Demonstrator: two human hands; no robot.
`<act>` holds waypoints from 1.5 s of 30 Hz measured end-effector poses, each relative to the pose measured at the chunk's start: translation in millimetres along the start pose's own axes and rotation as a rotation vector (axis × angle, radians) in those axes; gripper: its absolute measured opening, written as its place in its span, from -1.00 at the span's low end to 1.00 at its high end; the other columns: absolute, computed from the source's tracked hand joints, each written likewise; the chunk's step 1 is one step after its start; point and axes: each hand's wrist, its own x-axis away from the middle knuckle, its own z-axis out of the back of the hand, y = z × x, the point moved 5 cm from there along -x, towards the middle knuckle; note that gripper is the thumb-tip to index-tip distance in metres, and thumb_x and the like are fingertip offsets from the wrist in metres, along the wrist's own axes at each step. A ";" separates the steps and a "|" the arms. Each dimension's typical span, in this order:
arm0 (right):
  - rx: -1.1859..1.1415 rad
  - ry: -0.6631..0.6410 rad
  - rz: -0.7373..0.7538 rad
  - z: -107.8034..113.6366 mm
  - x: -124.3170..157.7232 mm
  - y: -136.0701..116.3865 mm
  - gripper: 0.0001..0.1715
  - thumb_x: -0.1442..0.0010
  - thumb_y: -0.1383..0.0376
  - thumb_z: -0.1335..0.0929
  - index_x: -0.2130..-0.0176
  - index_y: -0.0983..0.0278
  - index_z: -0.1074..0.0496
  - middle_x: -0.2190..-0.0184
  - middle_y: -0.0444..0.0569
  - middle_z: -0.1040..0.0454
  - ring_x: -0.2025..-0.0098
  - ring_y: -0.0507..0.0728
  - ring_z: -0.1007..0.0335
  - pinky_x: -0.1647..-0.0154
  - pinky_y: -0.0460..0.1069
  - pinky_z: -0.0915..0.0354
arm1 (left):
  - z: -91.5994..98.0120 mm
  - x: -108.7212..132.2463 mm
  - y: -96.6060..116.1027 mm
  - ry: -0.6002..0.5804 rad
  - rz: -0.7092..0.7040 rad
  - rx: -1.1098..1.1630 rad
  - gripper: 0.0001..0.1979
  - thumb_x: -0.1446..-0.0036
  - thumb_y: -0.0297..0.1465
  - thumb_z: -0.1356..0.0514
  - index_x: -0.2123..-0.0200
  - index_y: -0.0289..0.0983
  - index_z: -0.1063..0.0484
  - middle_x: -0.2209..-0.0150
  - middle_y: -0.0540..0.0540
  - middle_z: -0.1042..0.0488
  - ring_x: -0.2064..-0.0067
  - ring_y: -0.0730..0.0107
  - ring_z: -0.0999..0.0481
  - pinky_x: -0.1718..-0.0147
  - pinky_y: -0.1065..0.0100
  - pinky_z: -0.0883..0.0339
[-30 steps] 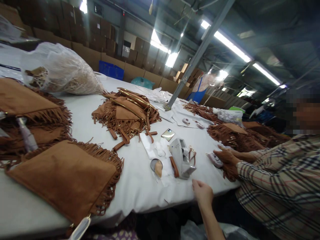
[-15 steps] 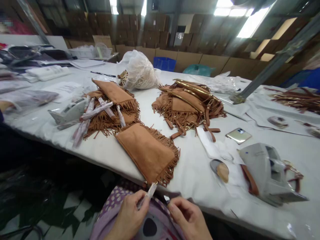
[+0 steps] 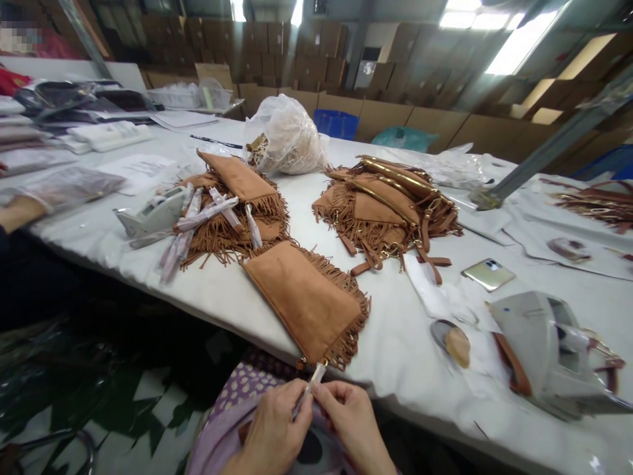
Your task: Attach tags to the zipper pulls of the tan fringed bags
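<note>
A tan suede-look pouch (image 3: 301, 300) with fringe along its side lies at the table's near edge. From its near corner, by a small gold ring, a strap wrapped in white film (image 3: 318, 375) runs down into my hands. My left hand (image 3: 279, 422) is closed around this wrapped strap, and a bit of brown shows under the palm. My right hand (image 3: 349, 412) pinches at the same strap with thumb and fingertips, close against the left fingers. Any small piece between the right fingertips is hidden.
Fringed pouches (image 3: 237, 185) with wrapped straps lie left, beside a tape dispenser (image 3: 158, 210). More pouches with gold zips (image 3: 386, 204) are piled right. A larger tape dispenser (image 3: 548, 349), a phone (image 3: 488, 274) and a metal post (image 3: 548, 145) stand further right. Another person's hand (image 3: 22, 212) is at far left.
My right hand has moved left to the wrapped strap, bringing a small whitish piece seen earlier at its fingertips. The hands now touch. The view has shifted slightly left.
</note>
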 end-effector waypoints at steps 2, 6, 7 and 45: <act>-0.075 -0.008 -0.054 -1.4 0.4 3.4 -0.46 0.07 -0.08 -0.42 0.45 0.38 -0.45 0.75 -0.22 -0.22 0.72 -0.08 -0.04 0.71 -0.15 0.03 | 1.2 -0.3 0.6 0.004 0.024 0.066 -0.76 -0.21 -0.42 0.00 0.39 -0.24 -0.45 0.47 -0.06 -0.51 0.42 0.34 -0.47 0.44 0.42 -0.16; -0.258 -0.107 -0.099 -10.1 0.2 4.3 -0.44 0.13 -0.09 -0.46 0.40 0.35 -0.42 0.76 -0.27 -0.20 0.75 -0.11 0.01 0.73 -0.17 0.08 | 3.4 -1.7 1.2 0.007 0.059 0.183 -0.71 -0.22 -0.34 -0.01 0.44 -0.26 -0.46 0.55 -0.04 -0.48 0.49 0.39 -0.44 0.48 0.45 -0.19; -0.281 -0.115 -0.093 -11.9 -0.4 4.1 -0.45 0.15 -0.10 -0.46 0.47 0.34 -0.40 0.76 -0.27 -0.19 0.75 -0.12 0.01 0.73 -0.17 0.08 | 3.9 -1.9 0.6 0.007 0.066 0.189 -0.70 -0.21 -0.33 -0.01 0.45 -0.26 -0.46 0.56 -0.03 -0.47 0.51 0.39 -0.43 0.49 0.45 -0.19; -0.824 0.015 -0.056 -11.0 11.4 -4.9 -0.25 0.25 0.24 -0.58 0.08 0.28 -0.32 0.31 -0.02 -0.55 0.27 0.14 -0.50 0.21 -0.01 -0.36 | -6.1 -7.2 1.3 -0.074 0.176 0.278 -0.69 -0.20 -0.17 -0.03 0.42 -0.24 -0.39 0.50 -0.05 -0.51 0.51 0.39 -0.46 0.54 0.44 -0.16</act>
